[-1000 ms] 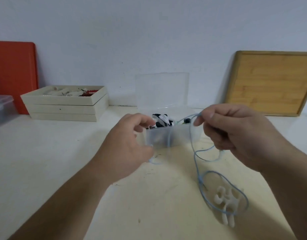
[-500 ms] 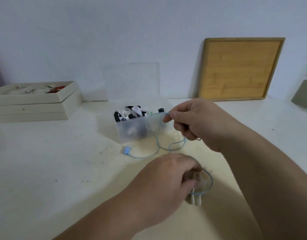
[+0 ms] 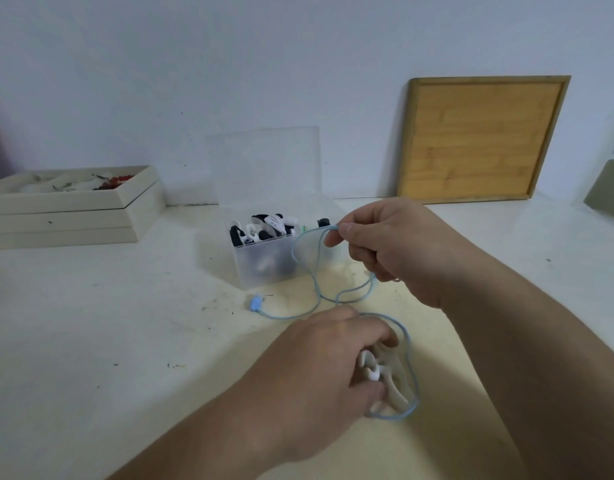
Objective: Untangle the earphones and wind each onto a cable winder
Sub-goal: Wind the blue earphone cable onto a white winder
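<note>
Left hand [image 3: 328,362]: moved down from beside the clear box [image 3: 264,261] to the white cable winder [image 3: 385,375] on the desk, fingers now closed round it. Blue plug [image 3: 255,302]: now lying exposed.

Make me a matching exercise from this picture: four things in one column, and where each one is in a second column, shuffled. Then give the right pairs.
Things
1. blue earphone cable
2. white cable winder
3. wooden tray
4. clear plastic box

Places
A. leaning upright against the wall
B. on the table under the left hand, which grips it
C. in the middle of the table, lid open, full of black and white pieces
D. pinched in a loop by the right hand, trailing down to the table

Pairs: 1-D, 2-B, 3-A, 4-C
</note>
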A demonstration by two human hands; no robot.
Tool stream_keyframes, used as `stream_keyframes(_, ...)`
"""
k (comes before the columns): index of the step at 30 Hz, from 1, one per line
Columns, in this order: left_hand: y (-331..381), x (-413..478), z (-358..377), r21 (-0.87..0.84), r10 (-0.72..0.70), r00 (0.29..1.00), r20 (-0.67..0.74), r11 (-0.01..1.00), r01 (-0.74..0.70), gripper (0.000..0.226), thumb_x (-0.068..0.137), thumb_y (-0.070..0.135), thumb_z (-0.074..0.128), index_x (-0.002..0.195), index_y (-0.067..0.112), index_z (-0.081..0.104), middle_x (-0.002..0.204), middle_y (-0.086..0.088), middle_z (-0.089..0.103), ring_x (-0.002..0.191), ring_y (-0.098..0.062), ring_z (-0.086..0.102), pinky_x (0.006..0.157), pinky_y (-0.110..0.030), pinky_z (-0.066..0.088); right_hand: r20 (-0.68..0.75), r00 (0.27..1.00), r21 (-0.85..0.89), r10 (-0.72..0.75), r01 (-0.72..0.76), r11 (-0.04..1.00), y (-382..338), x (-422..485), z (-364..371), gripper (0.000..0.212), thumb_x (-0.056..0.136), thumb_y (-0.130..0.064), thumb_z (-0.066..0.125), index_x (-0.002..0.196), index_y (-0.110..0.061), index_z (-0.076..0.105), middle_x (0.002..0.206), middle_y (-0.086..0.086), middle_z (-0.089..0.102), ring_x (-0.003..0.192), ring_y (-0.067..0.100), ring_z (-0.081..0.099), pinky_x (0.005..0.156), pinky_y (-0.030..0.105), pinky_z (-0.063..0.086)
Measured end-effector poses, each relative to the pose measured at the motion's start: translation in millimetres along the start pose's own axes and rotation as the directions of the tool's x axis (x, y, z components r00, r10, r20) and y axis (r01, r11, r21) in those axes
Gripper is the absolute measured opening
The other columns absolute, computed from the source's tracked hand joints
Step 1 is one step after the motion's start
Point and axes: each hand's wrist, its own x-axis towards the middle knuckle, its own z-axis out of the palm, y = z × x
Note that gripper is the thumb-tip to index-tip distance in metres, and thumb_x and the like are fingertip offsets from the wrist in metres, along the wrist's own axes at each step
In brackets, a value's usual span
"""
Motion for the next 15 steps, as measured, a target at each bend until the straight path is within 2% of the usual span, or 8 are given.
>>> stream_keyframes(3,-3,0,-4,-0.082,-0.027,0.988,-0.150,0.997,0.015,0.033,0.080,0.027,0.064,0.109,0.040,0.057,0.101,0.019,0.054,0.095,0.000,0.055,0.079,-0.019,0.046,-0.003,1.000,0.018,0.002,-0.002,1.000,0,1,-1,0.026,0.101,-0.014,0.053,0.089,-0.004,0.073,0.050,-0.003,0.043,0.049,0.015,0.029,0.048,0.028,0.023)
stream_keyframes(6,-9,-1,-22,-0.103,0.004,0.943,-0.334,0.994,-0.041,0.031,0.074,0.018,0.072,0.099,0.036,0.065,0.096,0.017,0.059,0.090,-0.004,0.061,0.074,-0.014,0.047,-0.030,1.000,0.025,0.004,-0.003,1.000,1,2,-4,0.025,0.099,-0.017,0.056,0.085,-0.010,0.075,0.046,-0.009,0.043,0.048,0.015,0.028,0.048,0.027,0.023)
stream_keyframes(8,-13,-1,-35,-0.159,0.005,0.897,-0.443,0.984,-0.084,0.032,0.072,0.013,0.078,0.095,0.033,0.069,0.093,0.012,0.061,0.082,-0.010,0.065,0.070,-0.015,0.050,-0.078,0.997,-0.027,0.005,-0.007,1.000,2,2,-5,0.024,0.096,-0.021,0.060,0.080,-0.015,0.076,0.046,-0.009,0.043,0.047,0.016,0.029,0.048,0.026,0.024)
stream_keyframes(11,-23,0,-52,-0.386,-0.160,0.780,-0.604,0.916,-0.111,0.030,0.073,0.007,0.082,0.090,0.030,0.074,0.097,0.003,0.064,0.078,-0.014,0.071,0.068,-0.018,0.054,-0.104,0.994,-0.205,-0.035,0.013,0.979,-2,-2,-6,0.022,0.093,-0.026,0.063,0.077,-0.022,0.077,0.057,0.004,0.043,0.049,0.018,0.029,0.044,0.023,0.023)
stream_keyframes(13,-30,1,-58,-0.427,-0.258,0.696,-0.670,0.901,-0.078,0.029,0.076,0.000,0.081,0.083,0.028,0.075,0.098,-0.004,0.066,0.073,-0.007,0.070,0.066,-0.011,0.049,0.031,0.997,-0.297,-0.074,0.080,0.952,-7,-9,-4,0.021,0.093,-0.027,0.064,0.078,-0.024,0.078,0.057,0.001,0.042,0.047,0.015,0.028,0.042,0.022,0.023)
stream_keyframes(15,-35,1,-61,-0.472,-0.341,0.653,-0.676,0.881,-0.029,0.030,0.076,0.001,0.081,0.081,0.030,0.075,0.098,-0.008,0.070,0.071,-0.005,0.070,0.064,-0.008,0.047,0.253,0.963,-0.353,-0.087,0.176,0.919,-13,-15,2,0.020,0.094,-0.028,0.064,0.080,-0.024,0.078,0.057,-0.002,0.044,0.052,0.013,0.034,0.049,0.022,0.029)
